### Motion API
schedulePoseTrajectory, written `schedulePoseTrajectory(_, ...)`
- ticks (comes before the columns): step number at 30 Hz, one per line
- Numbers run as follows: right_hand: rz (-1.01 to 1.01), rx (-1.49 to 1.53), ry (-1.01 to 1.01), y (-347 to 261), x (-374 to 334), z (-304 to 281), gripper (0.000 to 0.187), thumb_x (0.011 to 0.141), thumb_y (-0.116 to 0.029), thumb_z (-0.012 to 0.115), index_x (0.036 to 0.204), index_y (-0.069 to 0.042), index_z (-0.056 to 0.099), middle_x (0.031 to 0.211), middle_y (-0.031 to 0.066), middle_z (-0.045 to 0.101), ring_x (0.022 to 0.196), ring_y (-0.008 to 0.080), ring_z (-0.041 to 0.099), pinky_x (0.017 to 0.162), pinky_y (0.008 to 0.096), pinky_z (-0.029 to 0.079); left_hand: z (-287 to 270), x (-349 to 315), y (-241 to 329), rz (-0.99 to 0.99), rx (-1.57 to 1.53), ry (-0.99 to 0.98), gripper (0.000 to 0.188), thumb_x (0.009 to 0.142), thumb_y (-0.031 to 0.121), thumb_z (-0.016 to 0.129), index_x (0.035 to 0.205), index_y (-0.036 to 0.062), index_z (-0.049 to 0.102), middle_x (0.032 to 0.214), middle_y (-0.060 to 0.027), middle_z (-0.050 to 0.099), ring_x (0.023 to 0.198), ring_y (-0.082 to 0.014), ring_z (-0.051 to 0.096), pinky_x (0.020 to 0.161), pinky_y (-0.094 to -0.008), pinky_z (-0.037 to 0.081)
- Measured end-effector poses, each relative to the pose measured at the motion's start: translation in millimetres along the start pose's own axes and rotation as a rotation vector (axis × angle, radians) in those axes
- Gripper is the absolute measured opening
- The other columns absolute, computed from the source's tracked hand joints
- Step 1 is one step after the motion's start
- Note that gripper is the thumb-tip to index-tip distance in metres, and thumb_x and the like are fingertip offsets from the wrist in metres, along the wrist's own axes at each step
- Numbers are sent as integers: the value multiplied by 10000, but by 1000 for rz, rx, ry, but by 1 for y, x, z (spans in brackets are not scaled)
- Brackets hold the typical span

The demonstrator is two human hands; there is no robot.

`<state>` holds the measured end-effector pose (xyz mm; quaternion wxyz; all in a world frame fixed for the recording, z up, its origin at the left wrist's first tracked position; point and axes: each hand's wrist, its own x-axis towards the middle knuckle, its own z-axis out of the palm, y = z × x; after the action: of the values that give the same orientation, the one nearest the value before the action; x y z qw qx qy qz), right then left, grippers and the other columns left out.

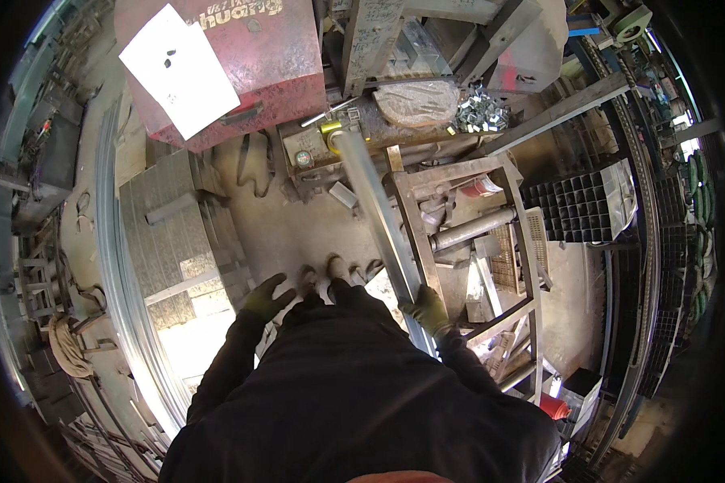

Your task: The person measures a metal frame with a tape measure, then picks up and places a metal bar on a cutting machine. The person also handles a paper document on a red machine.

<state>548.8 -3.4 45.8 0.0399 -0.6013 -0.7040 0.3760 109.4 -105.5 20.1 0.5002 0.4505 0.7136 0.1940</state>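
Observation:
A long, shiny metal bar [383, 217] slants from a machine bench [322, 171] toward my body. My gloved right hand [428, 312] is closed round its near part, beside a metal roller frame [417, 229]. The bar's far end is blurred and lies by a yellow fitting [331, 129] on the bench. My left hand [266, 298], also gloved, hangs in the air left of my feet with thumb and fingers apart, holding nothing. A small round gauge [303, 158] sits at the bench's left corner.
A red machine housing [282, 56] with a white sheet [177, 76] stands at the far left. Small cut metal pieces [482, 111] are heaped far right. Long metal profiles [119, 266] lie on the left; bundled square tubes [572, 208] show their ends on the right.

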Motion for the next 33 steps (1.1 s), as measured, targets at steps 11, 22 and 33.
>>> schedulePoseTrajectory(11, -548, 91, -517, -191, 114, -49, 778, 738, -395, 819, 1342, 29, 572, 1253, 246, 629, 1176, 379, 621, 1004, 427, 503, 5, 55, 54, 931, 761, 416, 625, 942, 276, 742, 1453, 36, 474, 1430, -195, 578, 1338, -310, 551, 1133, -425, 429)
schedulePoseTrajectory(22, -1001, 59, -296, -316, 149, 12, 892, 745, -448, 804, 1471, -41, 483, 1230, 214, 653, 1154, 401, 623, 969, 464, 495, -99, -30, 116, 471, -487, 640, 641, 921, 452, 771, 1353, 20, 577, 1291, -94, 625, 1180, -222, 578, 1050, -389, 449)
schedulePoseTrajectory(33, -368, 521, -280, -232, 161, 32, 561, 952, -357, 732, 1378, -15, 600, 1281, 165, 682, 1179, 257, 655, 1010, 351, 512, -151, -11, 57, 353, -16, 736, 339, 823, 224, 857, 1057, 37, 697, 952, -72, 709, 890, -209, 663, 792, -381, 555)
